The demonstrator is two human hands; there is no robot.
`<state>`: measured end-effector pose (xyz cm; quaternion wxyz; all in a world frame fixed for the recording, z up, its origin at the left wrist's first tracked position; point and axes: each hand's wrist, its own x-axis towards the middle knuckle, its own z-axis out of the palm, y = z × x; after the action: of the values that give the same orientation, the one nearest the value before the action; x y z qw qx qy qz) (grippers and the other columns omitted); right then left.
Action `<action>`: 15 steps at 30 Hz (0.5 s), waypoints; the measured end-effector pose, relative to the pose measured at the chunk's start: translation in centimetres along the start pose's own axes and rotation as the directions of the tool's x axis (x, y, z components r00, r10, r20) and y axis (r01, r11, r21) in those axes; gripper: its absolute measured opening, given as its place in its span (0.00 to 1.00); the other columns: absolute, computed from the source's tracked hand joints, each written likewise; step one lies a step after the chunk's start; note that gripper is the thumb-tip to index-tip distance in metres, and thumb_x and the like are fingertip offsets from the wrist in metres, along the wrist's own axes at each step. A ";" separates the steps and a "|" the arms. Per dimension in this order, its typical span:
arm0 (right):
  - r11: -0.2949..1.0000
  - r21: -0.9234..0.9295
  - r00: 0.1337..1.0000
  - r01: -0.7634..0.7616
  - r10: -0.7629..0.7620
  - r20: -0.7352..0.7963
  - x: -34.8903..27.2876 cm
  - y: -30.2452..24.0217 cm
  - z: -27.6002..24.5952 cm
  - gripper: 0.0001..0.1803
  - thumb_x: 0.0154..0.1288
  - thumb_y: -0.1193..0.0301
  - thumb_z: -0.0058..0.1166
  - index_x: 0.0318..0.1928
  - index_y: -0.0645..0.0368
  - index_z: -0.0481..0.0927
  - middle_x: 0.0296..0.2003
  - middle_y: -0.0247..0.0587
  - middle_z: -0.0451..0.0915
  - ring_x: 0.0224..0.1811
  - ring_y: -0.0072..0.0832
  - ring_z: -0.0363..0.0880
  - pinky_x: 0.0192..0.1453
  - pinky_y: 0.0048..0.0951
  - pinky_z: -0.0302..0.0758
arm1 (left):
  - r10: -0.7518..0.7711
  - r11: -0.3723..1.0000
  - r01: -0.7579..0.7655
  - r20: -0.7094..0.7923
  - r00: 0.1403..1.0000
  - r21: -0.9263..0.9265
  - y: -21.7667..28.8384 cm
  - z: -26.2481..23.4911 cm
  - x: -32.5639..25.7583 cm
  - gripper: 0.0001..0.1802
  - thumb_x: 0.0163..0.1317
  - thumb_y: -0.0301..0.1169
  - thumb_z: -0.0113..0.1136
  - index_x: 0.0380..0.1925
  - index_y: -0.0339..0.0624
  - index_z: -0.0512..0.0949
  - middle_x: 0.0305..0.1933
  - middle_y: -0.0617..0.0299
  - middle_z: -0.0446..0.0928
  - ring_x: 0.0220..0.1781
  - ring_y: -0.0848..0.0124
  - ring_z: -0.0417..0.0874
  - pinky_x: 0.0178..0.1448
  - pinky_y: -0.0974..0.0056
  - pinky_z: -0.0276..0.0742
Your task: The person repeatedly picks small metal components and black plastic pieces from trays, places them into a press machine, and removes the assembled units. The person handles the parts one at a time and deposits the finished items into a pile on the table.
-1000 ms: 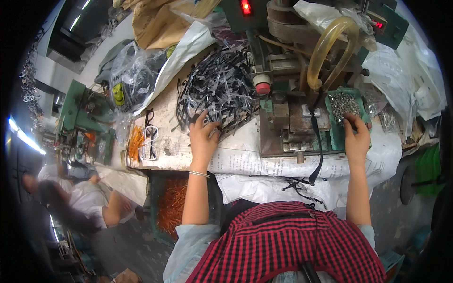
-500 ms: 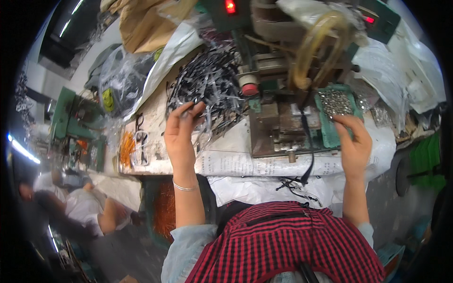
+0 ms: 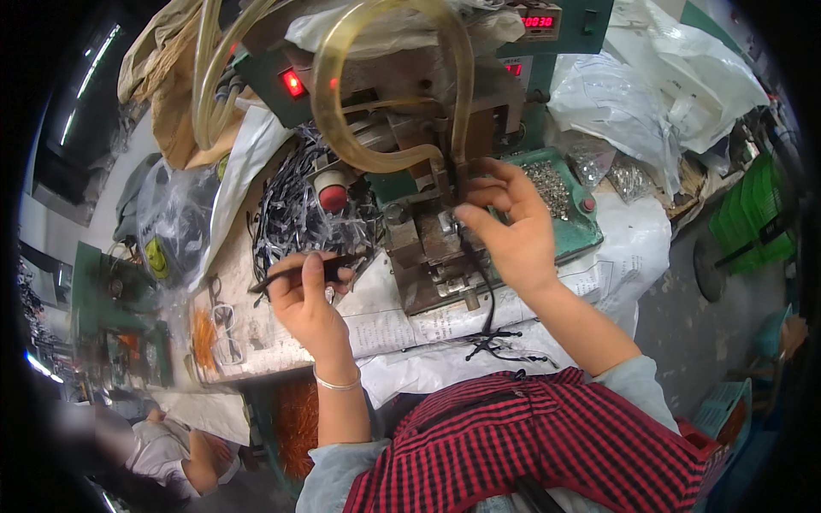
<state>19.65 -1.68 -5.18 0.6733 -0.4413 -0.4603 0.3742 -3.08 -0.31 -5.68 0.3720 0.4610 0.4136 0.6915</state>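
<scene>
A thin black strap piece [image 3: 295, 272] is pinched between the thumb and fingers of the left hand [image 3: 306, 295], just in front of the heap of black straps [image 3: 295, 209] piled on the bench [image 3: 402, 329]. The piece is held roughly level, its far end pointing left past the hand. A bangle is worn on the left wrist.

The right hand [image 3: 511, 231] is raised at the metal press [image 3: 428, 244], its fingers curled and spread near the block; a dark cord [image 3: 486, 295] is seen running from under the fingertips down to the paper-covered bench edge, but whether it is actually gripped cannot be told. Just behind the right hand, a green tray of small metal fittings [image 3: 556, 188] is set. A red knob [image 3: 333, 198] is seen beside the press, and a yellowish hose loop [image 3: 389, 94] arches above it. White plastic bags [image 3: 650, 94] are heaped at the far right.
</scene>
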 end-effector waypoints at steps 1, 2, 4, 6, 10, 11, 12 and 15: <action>1.000 -0.010 1.000 -0.011 0.011 -0.001 -0.2 -0.5 0.1 0.29 0.62 0.82 0.61 0.64 0.67 0.69 0.50 0.43 0.81 0.53 0.24 0.80 0.61 0.28 0.74 | 0.089 0.995 -0.089 0.023 0.996 0.034 0.5 0.4 -0.3 0.04 0.71 0.24 0.60 0.40 0.37 0.73 0.37 0.52 0.83 0.28 0.70 0.84 0.28 0.74 0.76; 1.000 -0.020 1.000 -0.023 0.023 -0.002 -0.2 -0.8 0.1 0.29 0.63 0.82 0.60 0.64 0.67 0.68 0.52 0.44 0.81 0.54 0.25 0.79 0.62 0.29 0.74 | 0.154 0.988 -0.154 0.056 0.987 0.005 1.1 1.2 -0.7 0.05 0.68 0.21 0.62 0.39 0.37 0.75 0.37 0.52 0.83 0.29 0.68 0.85 0.30 0.72 0.77; 0.991 0.064 0.993 -0.119 0.117 0.034 -1.6 -2.0 0.0 0.32 0.63 0.82 0.58 0.68 0.68 0.65 0.59 0.48 0.78 0.61 0.30 0.77 0.67 0.32 0.71 | 0.351 0.925 -0.370 0.180 0.919 0.089 0.9 1.7 -1.6 0.07 0.61 0.18 0.67 0.36 0.38 0.78 0.38 0.51 0.85 0.32 0.65 0.86 0.33 0.68 0.80; 1.000 -0.007 0.995 -0.019 0.020 0.097 -2.4 -3.1 -0.7 0.33 0.63 0.81 0.58 0.69 0.67 0.65 0.60 0.48 0.78 0.63 0.32 0.76 0.68 0.33 0.70 | 0.555 0.660 -0.696 0.440 0.706 0.284 1.6 3.2 -2.2 0.10 0.51 0.18 0.73 0.31 0.42 0.83 0.39 0.51 0.87 0.35 0.61 0.87 0.37 0.65 0.82; 0.967 -0.247 0.989 0.056 -0.020 0.145 -1.1 -1.8 -3.3 0.32 0.62 0.81 0.58 0.68 0.63 0.69 0.62 0.45 0.77 0.65 0.35 0.76 0.70 0.35 0.69 | 0.624 0.340 -0.924 0.693 0.361 0.175 0.8 6.5 -3.3 0.13 0.49 0.25 0.78 0.34 0.43 0.84 0.40 0.57 0.86 0.26 0.72 0.81 0.27 0.68 0.73; 0.947 -0.311 0.990 0.081 -0.041 0.131 -0.4 -0.7 -4.4 0.32 0.62 0.81 0.58 0.68 0.62 0.70 0.62 0.44 0.76 0.65 0.35 0.76 0.70 0.35 0.70 | 0.661 0.296 -0.944 0.682 0.311 0.144 0.0 7.3 -3.0 0.13 0.49 0.27 0.77 0.34 0.44 0.84 0.41 0.58 0.86 0.23 0.75 0.79 0.25 0.71 0.70; 0.955 -0.294 0.998 0.022 -0.003 0.065 0.1 0.5 -5.5 0.31 0.63 0.81 0.59 0.68 0.62 0.70 0.61 0.44 0.77 0.65 0.35 0.76 0.69 0.35 0.70 | 0.675 0.286 -0.948 0.673 0.303 0.141 -0.8 7.5 -2.6 0.12 0.49 0.27 0.77 0.33 0.44 0.84 0.40 0.58 0.86 0.22 0.75 0.78 0.25 0.71 0.69; 0.944 -0.322 0.995 -0.076 0.049 -0.091 1.1 1.9 -9.6 0.29 0.65 0.81 0.57 0.67 0.61 0.71 0.58 0.46 0.79 0.62 0.31 0.77 0.66 0.32 0.72 | 0.701 0.278 -0.952 0.651 0.290 0.125 -1.3 7.9 -2.5 0.12 0.49 0.27 0.77 0.32 0.45 0.83 0.39 0.59 0.85 0.21 0.76 0.77 0.24 0.71 0.68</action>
<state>28.90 -2.39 -8.46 0.5974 -0.5757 -0.4735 0.2959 5.32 -0.19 -5.88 -0.1097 0.8401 0.1510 0.5093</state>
